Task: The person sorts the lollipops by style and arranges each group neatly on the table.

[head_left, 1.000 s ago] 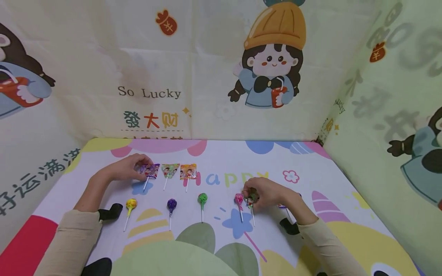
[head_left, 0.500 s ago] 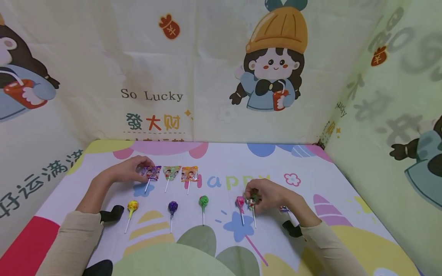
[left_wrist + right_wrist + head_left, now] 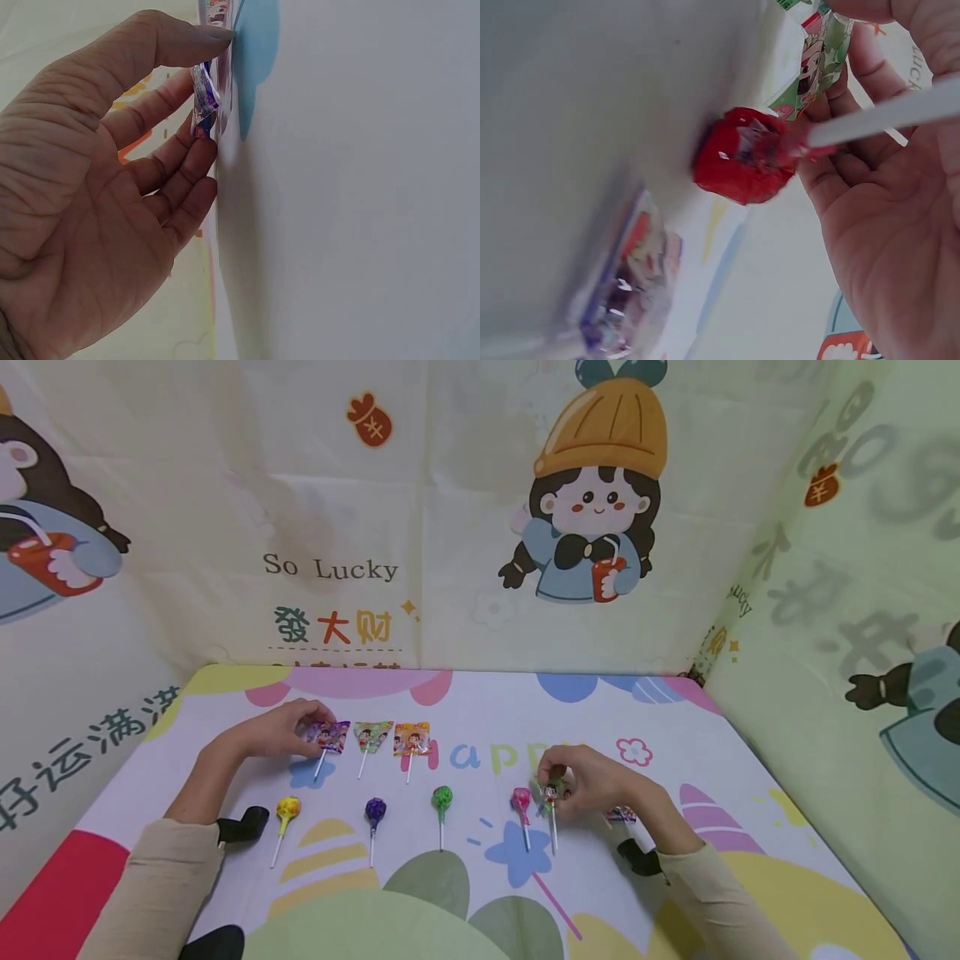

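Observation:
My left hand [image 3: 273, 729] pinches the edge of a purple flat-wrapped lollipop [image 3: 330, 737] by thumb and finger; its crinkled wrapper [image 3: 204, 94] shows at the fingertips in the left wrist view. My right hand [image 3: 588, 781] grips a green flat-wrapped lollipop [image 3: 551, 792] at its wrapper, stick towards me. Just left of it lies a pink ball lollipop [image 3: 521, 799]. In the right wrist view, a red ball lollipop [image 3: 742, 157] is close to the right hand, beside the green wrapper [image 3: 821, 64]. A purple-edged wrapped lollipop [image 3: 621, 814] lies partly hidden under the right wrist.
Right of my left hand lie a green wrapped lollipop [image 3: 372, 736] and an orange one [image 3: 412, 738]. Nearer me are yellow [image 3: 288, 808], dark purple [image 3: 376, 811] and green [image 3: 442, 797] ball lollipops. A printed cloth [image 3: 465, 585] hangs behind the table [image 3: 465, 702].
My right hand has shifted slightly right and turned the green wrapped lollipop, so more of its printed front shows. The left hand stays at the purple one. The head view has tilted slightly.

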The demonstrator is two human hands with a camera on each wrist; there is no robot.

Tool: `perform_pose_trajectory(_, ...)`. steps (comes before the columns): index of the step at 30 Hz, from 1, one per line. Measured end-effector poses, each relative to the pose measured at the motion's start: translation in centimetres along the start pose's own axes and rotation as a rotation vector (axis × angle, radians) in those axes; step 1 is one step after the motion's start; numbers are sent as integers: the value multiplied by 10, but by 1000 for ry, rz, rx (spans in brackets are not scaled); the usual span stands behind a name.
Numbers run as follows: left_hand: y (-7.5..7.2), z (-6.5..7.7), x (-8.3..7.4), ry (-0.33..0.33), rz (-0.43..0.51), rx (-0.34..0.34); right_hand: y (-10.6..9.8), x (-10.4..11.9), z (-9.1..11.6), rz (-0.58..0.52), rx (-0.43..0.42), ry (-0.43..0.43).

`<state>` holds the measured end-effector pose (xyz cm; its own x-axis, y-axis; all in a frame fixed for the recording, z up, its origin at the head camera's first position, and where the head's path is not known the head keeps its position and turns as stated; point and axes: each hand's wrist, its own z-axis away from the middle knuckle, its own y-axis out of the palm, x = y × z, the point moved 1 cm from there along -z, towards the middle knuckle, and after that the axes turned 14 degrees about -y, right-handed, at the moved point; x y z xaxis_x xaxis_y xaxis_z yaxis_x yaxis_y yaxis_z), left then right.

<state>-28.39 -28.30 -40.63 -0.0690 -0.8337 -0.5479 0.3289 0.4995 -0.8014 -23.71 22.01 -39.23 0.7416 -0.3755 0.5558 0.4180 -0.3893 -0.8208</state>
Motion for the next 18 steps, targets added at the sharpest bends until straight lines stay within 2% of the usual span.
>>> perform_pose_trajectory(8,1,-1,2,-1,-4,-5,-10,2,-3,2,-34,-30)
perform_pose_trajectory(12,1,0,2,0,0,-3,-16,7,-10,11,-47,-53)
perform_pose_trajectory(18,1,0,2,-1,-1,-1,-22,15,-24,-7,-49,-43)
